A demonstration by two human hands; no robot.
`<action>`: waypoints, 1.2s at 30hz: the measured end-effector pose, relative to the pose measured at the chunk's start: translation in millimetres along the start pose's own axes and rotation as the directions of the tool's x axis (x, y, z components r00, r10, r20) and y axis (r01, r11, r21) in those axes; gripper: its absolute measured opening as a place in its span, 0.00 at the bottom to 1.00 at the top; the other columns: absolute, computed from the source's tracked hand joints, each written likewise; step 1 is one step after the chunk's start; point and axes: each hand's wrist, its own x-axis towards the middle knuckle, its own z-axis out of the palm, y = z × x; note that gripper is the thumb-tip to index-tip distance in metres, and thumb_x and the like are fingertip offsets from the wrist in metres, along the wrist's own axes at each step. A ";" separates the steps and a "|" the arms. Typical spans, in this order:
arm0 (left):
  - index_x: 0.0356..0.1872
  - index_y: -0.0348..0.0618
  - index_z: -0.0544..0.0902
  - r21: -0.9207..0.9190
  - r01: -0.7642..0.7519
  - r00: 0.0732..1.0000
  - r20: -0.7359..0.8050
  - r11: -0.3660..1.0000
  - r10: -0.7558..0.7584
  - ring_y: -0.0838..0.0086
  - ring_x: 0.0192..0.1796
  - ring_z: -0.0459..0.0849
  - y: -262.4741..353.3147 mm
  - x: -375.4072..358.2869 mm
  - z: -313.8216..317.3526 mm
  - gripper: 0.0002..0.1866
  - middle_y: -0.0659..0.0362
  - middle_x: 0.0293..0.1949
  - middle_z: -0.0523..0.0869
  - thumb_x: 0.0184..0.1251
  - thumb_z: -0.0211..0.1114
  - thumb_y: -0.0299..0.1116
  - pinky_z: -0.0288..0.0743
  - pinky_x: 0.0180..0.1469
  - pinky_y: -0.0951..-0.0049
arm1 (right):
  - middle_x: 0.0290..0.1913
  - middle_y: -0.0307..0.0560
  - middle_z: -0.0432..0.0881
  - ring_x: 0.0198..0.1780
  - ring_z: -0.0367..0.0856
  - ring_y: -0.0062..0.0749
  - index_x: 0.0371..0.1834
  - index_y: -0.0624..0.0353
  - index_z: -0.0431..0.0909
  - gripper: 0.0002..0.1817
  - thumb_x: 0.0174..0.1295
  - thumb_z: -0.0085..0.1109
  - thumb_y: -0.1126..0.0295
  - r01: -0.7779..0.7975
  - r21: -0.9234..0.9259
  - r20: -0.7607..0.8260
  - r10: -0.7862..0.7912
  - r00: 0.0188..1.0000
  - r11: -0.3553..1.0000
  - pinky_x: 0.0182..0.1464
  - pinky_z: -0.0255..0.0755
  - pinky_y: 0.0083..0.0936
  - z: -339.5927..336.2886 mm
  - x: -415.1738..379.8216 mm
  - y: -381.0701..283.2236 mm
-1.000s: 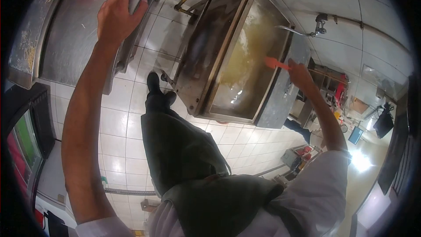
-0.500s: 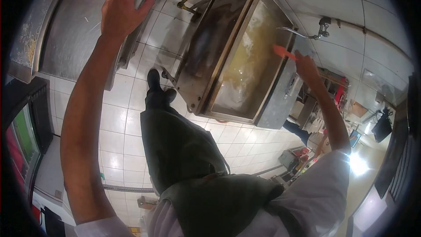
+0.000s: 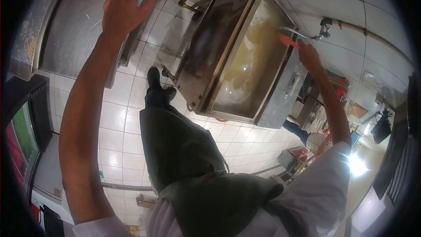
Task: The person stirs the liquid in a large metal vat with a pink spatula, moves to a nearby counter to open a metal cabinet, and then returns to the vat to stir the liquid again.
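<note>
Left hand (image 3: 125,6) stays spread flat, gripping nothing, on the steel counter edge (image 3: 79,30); beyond, right hand (image 3: 309,55), clamped on an orange utensil (image 3: 287,40), has carried it farther along the liquid-filled vat (image 3: 245,61) toward the tap (image 3: 322,28), suggesting ongoing stirring.

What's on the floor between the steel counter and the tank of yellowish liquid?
Head view: white floor tiles and the person's black shoe; nothing else shows.
</note>
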 end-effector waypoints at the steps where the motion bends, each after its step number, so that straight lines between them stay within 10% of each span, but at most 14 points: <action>1: 0.59 0.53 0.76 -0.002 0.006 1.000 0.007 1.000 -0.006 0.57 0.58 0.83 1.7 0.1 -0.8 0.23 0.58 0.59 0.79 0.65 0.67 0.44 0.76 0.59 0.55 | 0.34 0.69 0.80 0.39 0.81 0.72 0.54 0.55 0.70 0.12 0.68 0.50 0.72 0.012 0.003 0.003 -0.012 1.000 1.000 0.41 0.73 0.63 3.4 -1.1 4.4; 18: 0.58 0.52 0.77 -0.009 0.001 1.000 -0.003 1.000 -0.001 0.56 0.56 0.83 3.0 1.2 -5.2 0.22 0.56 0.59 0.79 0.64 0.67 0.44 0.77 0.57 0.56 | 0.36 0.64 0.83 0.42 0.82 0.68 0.50 0.57 0.71 0.11 0.66 0.54 0.71 0.140 0.120 -0.014 -0.139 0.990 0.983 0.42 0.75 0.59 17.5 6.5 21.0; 36: 0.59 0.53 0.76 0.004 -0.007 1.000 -0.006 1.000 0.007 0.58 0.57 0.83 1.3 -0.2 -2.3 0.23 0.59 0.59 0.79 0.64 0.67 0.45 0.77 0.57 0.56 | 0.33 0.52 0.85 0.36 0.88 0.51 0.38 0.56 0.79 0.07 0.63 0.60 0.65 0.279 -0.219 0.173 -0.244 0.954 0.935 0.36 0.81 0.43 13.3 -35.0 -27.3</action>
